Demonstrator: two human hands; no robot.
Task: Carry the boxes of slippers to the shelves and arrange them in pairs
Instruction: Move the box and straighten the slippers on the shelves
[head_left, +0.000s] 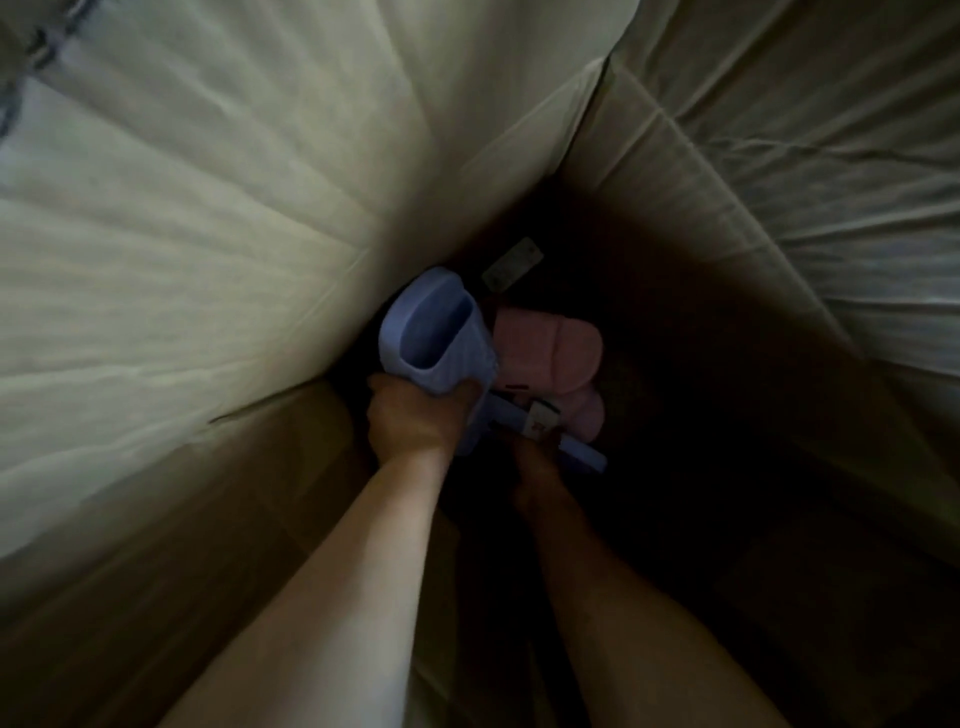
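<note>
Only one view here: a wide-angle head cam, tipped steeply down into a deep cardboard box (691, 171). It's really close in, so the box walls fan out to every edge. Arms enter from 6 o'clock. The left hand (410, 418), gripping a blue slipper (436, 338), and the right hand (537, 470) sit near centre, down in the dim bottom.

One cardboard box (675, 218) is in view. Four slippers show inside: a lavender slipper (436, 332), a second lavender slipper (584, 453) seen edge-on, an upper pink slipper (550, 353) and a lower pink slipper (589, 411). There are two hands, the left hand (410, 415) and the right hand (535, 467).
</note>
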